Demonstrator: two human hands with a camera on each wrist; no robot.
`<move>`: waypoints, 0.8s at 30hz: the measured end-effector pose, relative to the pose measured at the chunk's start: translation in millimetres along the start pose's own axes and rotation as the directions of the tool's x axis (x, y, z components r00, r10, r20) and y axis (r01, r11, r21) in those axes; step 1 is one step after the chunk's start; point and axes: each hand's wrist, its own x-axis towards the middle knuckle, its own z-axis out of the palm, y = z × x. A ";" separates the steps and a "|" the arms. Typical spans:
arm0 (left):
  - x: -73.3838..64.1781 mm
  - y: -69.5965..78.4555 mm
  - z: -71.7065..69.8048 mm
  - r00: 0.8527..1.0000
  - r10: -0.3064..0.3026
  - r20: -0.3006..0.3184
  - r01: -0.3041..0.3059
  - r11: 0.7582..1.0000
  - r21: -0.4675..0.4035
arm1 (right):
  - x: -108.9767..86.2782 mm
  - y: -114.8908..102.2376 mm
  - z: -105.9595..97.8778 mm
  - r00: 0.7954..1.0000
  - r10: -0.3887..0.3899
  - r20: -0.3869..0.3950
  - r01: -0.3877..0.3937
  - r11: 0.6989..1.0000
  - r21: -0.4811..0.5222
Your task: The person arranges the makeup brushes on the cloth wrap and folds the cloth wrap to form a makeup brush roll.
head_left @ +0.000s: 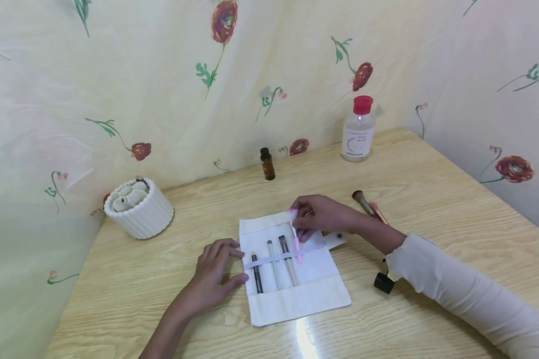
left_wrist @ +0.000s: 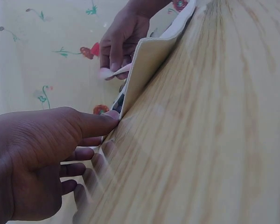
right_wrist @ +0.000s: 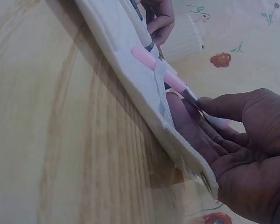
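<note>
A white fabric brush roll [head_left: 305, 299] lies unfolded on the table, with an elastic band across its middle. Under the band lie a short black brush [head_left: 257, 275], a thin pale-handled brush [head_left: 274, 264] and a dark-bristled brush [head_left: 289, 260]. Thumb and fingers of my right hand [head_left: 323, 215] pinch a pink makeup brush [right_wrist: 175, 83] near its metal ferrule and bristles. Its pink handle passes under the band at the roll's right side. My left hand [head_left: 213, 276] rests at the roll's left edge, fingers relaxed, thumb tip [left_wrist: 113, 115] against the fabric.
A white ribbed holder [head_left: 145, 215] stands at the back left. Near the wall are a small brown bottle [head_left: 268, 167] and a clear bottle with a red cap [head_left: 358, 135]. More brushes [head_left: 364, 202] and a black object [head_left: 384, 282] lie by my right forearm.
</note>
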 end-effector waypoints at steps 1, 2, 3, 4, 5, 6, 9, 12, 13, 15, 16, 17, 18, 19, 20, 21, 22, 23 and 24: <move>0.2 -0.2 0.2 1.000 0.002 -0.002 -0.002 1.000 0.002 | -0.3 0.7 -0.2 1.000 -0.001 0.010 0.001 1.000 -0.010; 0.4 -0.3 0.4 1.000 0.003 -0.003 -0.003 1.000 0.002 | -0.6 1.1 -0.3 1.000 0.001 0.018 -0.001 1.000 -0.028; 0.5 -0.5 0.6 1.000 0.003 -0.002 -0.003 1.000 0.000 | -0.8 1.6 -0.2 1.000 0.002 0.025 0.000 0.999 -0.051; 0.6 -0.6 0.8 1.000 0.003 -0.003 -0.003 1.000 0.000 | -1.0 2.0 -0.2 0.999 0.002 0.033 0.001 0.997 -0.079; 0.7 -0.8 1.1 1.000 0.003 -0.003 -0.003 1.000 -0.002 | -1.0 2.5 0.0 0.999 0.002 0.040 0.003 0.994 -0.108; 0.8 -1.0 1.4 1.000 0.003 -0.003 -0.003 1.000 -0.002 | -1.1 2.9 0.2 0.999 0.001 0.049 0.006 0.990 -0.138; 0.9 -1.6 2.0 1.000 0.001 -0.001 -0.001 1.000 -0.003 | -1.5 4.1 1.4 0.997 -0.001 0.076 0.017 0.979 -0.203; 0.7 -2.0 2.3 1.000 0.000 0.000 0.000 1.000 -0.004 | -2.3 4.0 2.2 0.995 -0.012 0.101 0.037 0.968 -0.250; 0.8 -2.1 2.3 1.000 0.000 0.001 0.000 1.000 -0.004 | -2.7 3.8 2.3 0.994 -0.016 0.107 0.045 0.962 -0.271; 0.8 -2.2 2.4 1.000 -0.002 0.002 0.002 1.000 -0.004 | -3.3 3.5 2.1 0.992 -0.030 0.121 0.066 0.949 -0.309; 0.9 -2.1 2.3 1.000 -0.005 0.004 0.005 1.000 -0.003 | -3.7 2.9 2.0 0.991 -0.031 0.127 0.072 0.942 -0.327; 0.9 -2.0 2.2 1.000 -0.008 0.005 0.008 1.000 -0.004 | -3.9 2.6 1.9 0.991 -0.032 0.133 0.077 0.936 -0.344; 1.0 -1.8 2.1 1.000 -0.011 0.006 0.011 1.000 -0.004 | -4.1 2.2 1.7 0.989 -0.032 0.142 0.082 0.930 -0.357; 1.0 -1.5 1.9 1.000 -0.014 0.007 0.014 1.000 -0.006 | -3.9 2.4 1.5 0.988 -0.031 0.152 0.086 0.927 -0.364; 1.0 -1.3 1.7 1.000 -0.017 0.008 0.017 1.000 -0.008 | -3.8 2.5 1.4 0.986 -0.033 0.162 0.092 0.924 -0.372; 1.0 -1.0 1.5 1.000 -0.020 0.009 0.020 1.000 -0.009 | -3.8 2.6 1.2 0.984 -0.031 0.173 0.096 0.921 -0.377; 1.0 -0.8 1.3 1.000 -0.021 0.009 0.021 1.000 -0.011 | -3.9 2.3 1.2 0.983 -0.026 0.180 0.095 0.919 -0.383; 0.8 -0.5 1.0 1.000 -0.022 0.009 0.022 1.000 -0.012 | -4.0 2.2 1.1 0.982 -0.026 0.189 0.099 0.917 -0.387; 0.8 -0.3 0.8 1.000 -0.022 0.009 0.022 1.000 -0.012 | -4.3 2.1 1.1 0.980 -0.026 0.195 0.102 0.915 -0.391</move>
